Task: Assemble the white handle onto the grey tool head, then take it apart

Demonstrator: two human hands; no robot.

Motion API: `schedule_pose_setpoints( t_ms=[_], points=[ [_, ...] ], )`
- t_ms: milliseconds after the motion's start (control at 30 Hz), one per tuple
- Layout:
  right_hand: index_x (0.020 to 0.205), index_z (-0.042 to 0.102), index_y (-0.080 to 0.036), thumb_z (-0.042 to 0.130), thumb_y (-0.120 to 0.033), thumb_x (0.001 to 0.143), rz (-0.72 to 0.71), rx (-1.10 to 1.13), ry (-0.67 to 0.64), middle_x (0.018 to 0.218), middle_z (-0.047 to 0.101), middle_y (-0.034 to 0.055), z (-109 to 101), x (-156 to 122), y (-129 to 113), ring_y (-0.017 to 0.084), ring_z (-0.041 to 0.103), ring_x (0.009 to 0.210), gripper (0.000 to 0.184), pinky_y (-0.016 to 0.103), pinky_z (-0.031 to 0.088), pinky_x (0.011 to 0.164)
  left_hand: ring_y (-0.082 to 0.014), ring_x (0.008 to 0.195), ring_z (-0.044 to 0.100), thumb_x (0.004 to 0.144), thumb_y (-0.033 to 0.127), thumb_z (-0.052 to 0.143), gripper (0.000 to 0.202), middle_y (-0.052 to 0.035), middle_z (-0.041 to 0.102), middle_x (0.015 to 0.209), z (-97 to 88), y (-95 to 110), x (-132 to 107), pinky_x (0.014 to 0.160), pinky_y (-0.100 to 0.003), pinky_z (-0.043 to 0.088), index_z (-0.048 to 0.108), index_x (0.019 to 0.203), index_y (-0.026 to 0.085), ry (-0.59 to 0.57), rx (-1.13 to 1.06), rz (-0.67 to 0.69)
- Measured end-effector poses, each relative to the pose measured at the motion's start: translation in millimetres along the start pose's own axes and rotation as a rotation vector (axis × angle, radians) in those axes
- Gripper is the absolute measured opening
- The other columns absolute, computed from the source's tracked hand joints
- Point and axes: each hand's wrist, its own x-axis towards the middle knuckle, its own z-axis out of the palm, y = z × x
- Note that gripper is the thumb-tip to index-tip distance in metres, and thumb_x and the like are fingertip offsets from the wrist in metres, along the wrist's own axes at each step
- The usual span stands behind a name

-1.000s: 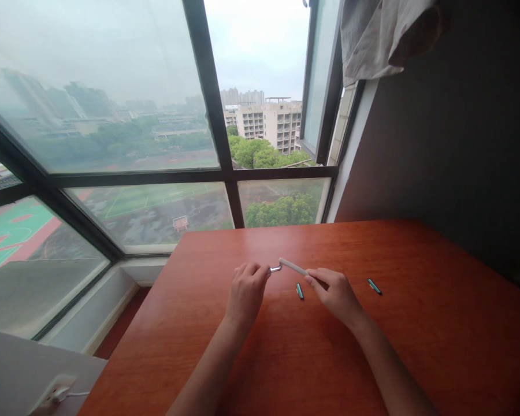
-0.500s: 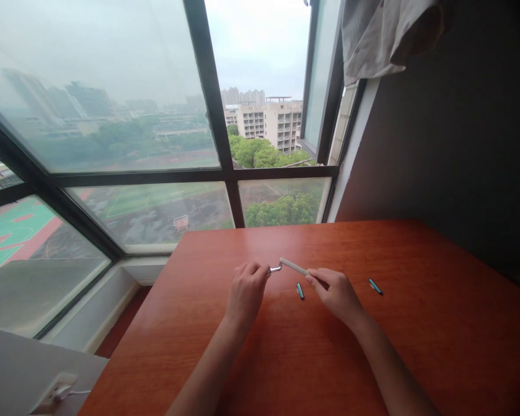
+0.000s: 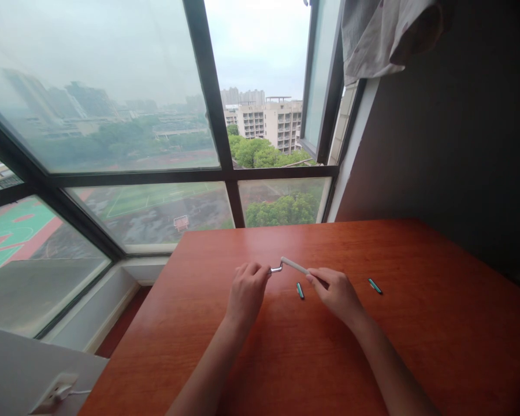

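Observation:
My left hand is closed around a shiny metal rod whose bent end sticks out past the fingertips. Pinched in my right hand is a slim pale stick that slants up to the left. The tip of the stick meets the bent metal end, or lies right beside it; whether the two are joined I cannot tell. On the table below, between my hands, lies a small dark piece with a teal strip, like a razor cartridge. A similar teal-and-black piece lies to the right of my right hand.
The reddish-brown wooden table reaches to the windows. Dark window frames stand behind it, with one pane swung open. A grey curtain hangs at upper right. At lower left, a plug sits in a wall socket.
Almost nothing differs. The bent metal end and the pale stick have shifted very slightly to the right; both hands keep their grip.

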Motion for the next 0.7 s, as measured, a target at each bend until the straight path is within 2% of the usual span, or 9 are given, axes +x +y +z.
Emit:
schedule_pose_setpoints(
  t_ms=[133, 300, 500, 700],
  points=[
    [0.093, 0.072, -0.020, 0.048, -0.031, 0.089, -0.026, 0.034, -0.015, 0.083, 0.071, 0.0067, 0.2, -0.4, 0.9, 0.018, 0.063, 0.070, 0.026, 0.026, 0.045, 0.063, -0.0188, 0.080, 0.051, 0.092, 0.027, 0.050, 0.013, -0.0023, 0.060, 0.084, 0.9, -0.6, 0.9, 0.074, -0.029, 0.034, 0.063, 0.095, 0.024, 0.015, 0.010, -0.012],
    [0.092, 0.072, -0.020, 0.048, -0.030, 0.090, 0.001, -0.012, 0.012, 0.074, 0.069, 0.0058, -0.1, -0.5, 0.9, 0.018, 0.061, 0.066, 0.026, 0.026, 0.043, 0.061, -0.0186, 0.080, 0.051, 0.093, 0.027, 0.049, 0.015, -0.0020, 0.060, 0.084, 1.5, -0.1, 1.6, 0.075, -0.030, 0.034, 0.063, 0.095, 0.024, 0.006, -0.001, -0.004],
    [0.092, 0.072, -0.021, 0.050, -0.029, 0.089, -0.027, 0.028, -0.018, 0.082, 0.071, 0.0059, 0.6, -1.1, 0.7, 0.018, 0.063, 0.070, 0.024, 0.026, 0.044, 0.064, -0.0192, 0.081, 0.051, 0.092, 0.027, 0.049, 0.014, -0.0026, 0.060, 0.084, 0.5, -0.3, 1.4, 0.074, -0.030, 0.034, 0.063, 0.095, 0.023, 0.012, -0.004, -0.010],
    [0.093, 0.072, -0.021, 0.049, -0.029, 0.089, 0.013, -0.010, 0.006, 0.075, 0.069, 0.0053, 1.5, -0.1, 3.2, 0.018, 0.061, 0.066, 0.025, 0.026, 0.043, 0.062, -0.0190, 0.080, 0.051, 0.093, 0.027, 0.048, 0.016, -0.0029, 0.060, 0.084, 0.5, 0.4, 0.9, 0.074, -0.029, 0.034, 0.063, 0.096, 0.024, 0.020, -0.010, 0.006]
  ],
)
